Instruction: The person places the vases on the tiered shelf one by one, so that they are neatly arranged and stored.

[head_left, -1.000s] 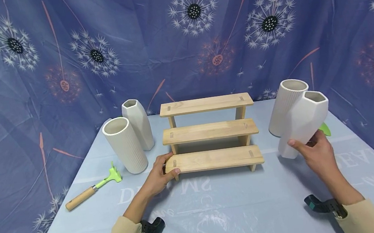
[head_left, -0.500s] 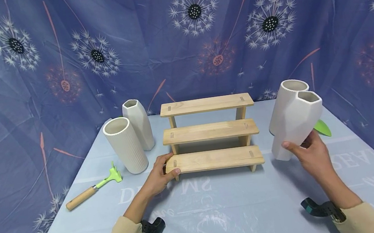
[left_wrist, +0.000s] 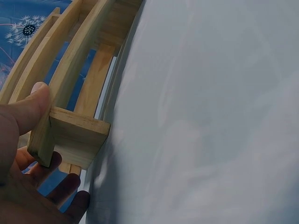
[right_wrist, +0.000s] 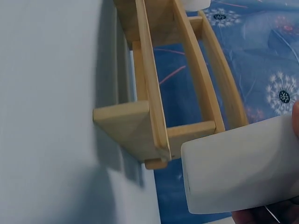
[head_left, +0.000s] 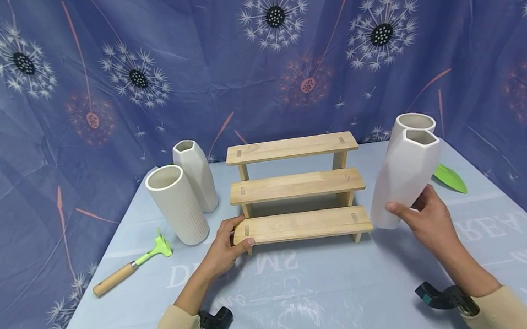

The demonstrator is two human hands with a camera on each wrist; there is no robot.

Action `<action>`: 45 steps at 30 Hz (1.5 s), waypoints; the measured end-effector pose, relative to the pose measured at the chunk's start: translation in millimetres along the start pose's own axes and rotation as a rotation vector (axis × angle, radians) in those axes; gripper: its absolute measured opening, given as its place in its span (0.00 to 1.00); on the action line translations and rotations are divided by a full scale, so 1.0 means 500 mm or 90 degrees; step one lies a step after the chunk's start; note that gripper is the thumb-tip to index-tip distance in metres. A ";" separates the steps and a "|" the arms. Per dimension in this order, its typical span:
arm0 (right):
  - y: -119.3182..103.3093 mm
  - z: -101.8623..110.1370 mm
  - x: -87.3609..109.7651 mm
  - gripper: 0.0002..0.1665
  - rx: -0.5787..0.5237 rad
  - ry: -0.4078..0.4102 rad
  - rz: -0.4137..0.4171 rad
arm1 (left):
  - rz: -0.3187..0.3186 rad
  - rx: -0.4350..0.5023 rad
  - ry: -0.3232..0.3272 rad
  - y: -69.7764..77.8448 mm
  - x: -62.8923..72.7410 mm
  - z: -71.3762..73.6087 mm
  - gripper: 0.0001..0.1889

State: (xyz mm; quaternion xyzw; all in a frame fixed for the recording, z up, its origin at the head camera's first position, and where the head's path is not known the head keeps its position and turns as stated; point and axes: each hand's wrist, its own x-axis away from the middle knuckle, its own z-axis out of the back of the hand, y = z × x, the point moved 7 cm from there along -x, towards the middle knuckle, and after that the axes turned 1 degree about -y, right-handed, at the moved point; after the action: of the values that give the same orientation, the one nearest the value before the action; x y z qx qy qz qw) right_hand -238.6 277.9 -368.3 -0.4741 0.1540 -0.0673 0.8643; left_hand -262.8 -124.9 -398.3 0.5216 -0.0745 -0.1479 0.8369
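A three-tier wooden shelf stand (head_left: 296,185) stands in the middle of the table. My left hand (head_left: 221,250) grips the left end of its lowest board, thumb on the front edge and fingers behind, as the left wrist view also shows. In my right hand (head_left: 425,218) is a white faceted vase (head_left: 402,174), held around its lower half and tilted with its mouth to the right. The vase's base is close to the right end of the lowest board. In the right wrist view the vase (right_wrist: 243,163) overlaps the stand's end.
A ribbed white vase (head_left: 416,121) stands behind the held one, partly hidden. On the left are another ribbed vase (head_left: 176,206) and a faceted vase (head_left: 195,176). A green rake with a wooden handle (head_left: 118,278) lies at front left; a green blade (head_left: 450,179) lies at right.
My right hand has carried the faceted vase leftward, toward the shelf stand, uncovering more of the green blade. My left hand has kept its grip on the stand.
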 end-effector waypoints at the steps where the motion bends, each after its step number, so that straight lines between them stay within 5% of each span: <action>1: -0.004 -0.002 0.001 0.48 0.006 -0.003 0.002 | 0.002 0.000 0.000 0.000 0.000 0.000 0.35; 12: -0.032 -0.036 0.005 0.51 -0.058 -0.029 0.011 | 0.002 -0.005 0.001 -0.002 0.000 0.000 0.35; 45: -0.077 -0.124 0.003 0.50 -0.108 -0.073 0.033 | 0.011 0.000 0.006 -0.005 0.000 0.000 0.34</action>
State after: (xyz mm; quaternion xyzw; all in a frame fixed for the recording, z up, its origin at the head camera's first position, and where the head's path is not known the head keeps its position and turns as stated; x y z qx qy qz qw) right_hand -256.5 207.2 -367.6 -0.5446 0.1219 -0.0041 0.8298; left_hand -263.0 -125.8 -400.6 0.5216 -0.0749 -0.1377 0.8387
